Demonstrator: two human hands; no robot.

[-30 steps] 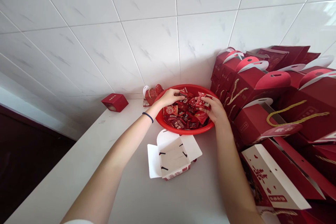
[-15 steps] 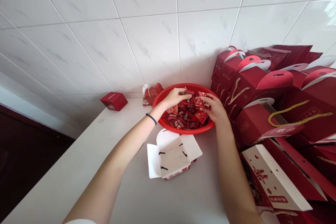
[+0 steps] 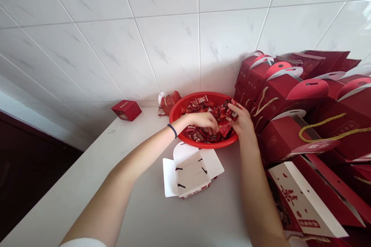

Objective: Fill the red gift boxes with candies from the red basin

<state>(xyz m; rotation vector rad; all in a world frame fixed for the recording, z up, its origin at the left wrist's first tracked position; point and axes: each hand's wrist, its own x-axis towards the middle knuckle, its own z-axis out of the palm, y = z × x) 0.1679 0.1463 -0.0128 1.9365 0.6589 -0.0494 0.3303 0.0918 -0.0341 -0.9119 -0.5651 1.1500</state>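
Gripping sweets in right hand, left hand curled among them

Single head view, forward-down, close over counter

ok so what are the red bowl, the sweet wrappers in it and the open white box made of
The red bowl: probably plastic, smooth and slightly glossy, with a thin even moulded rim.
The sweet wrappers: thin plastic or foil film, judging by crinkles and small glints.
The open white box: folded card, matte inside, with flat flaps, sharp creases and cut slots.
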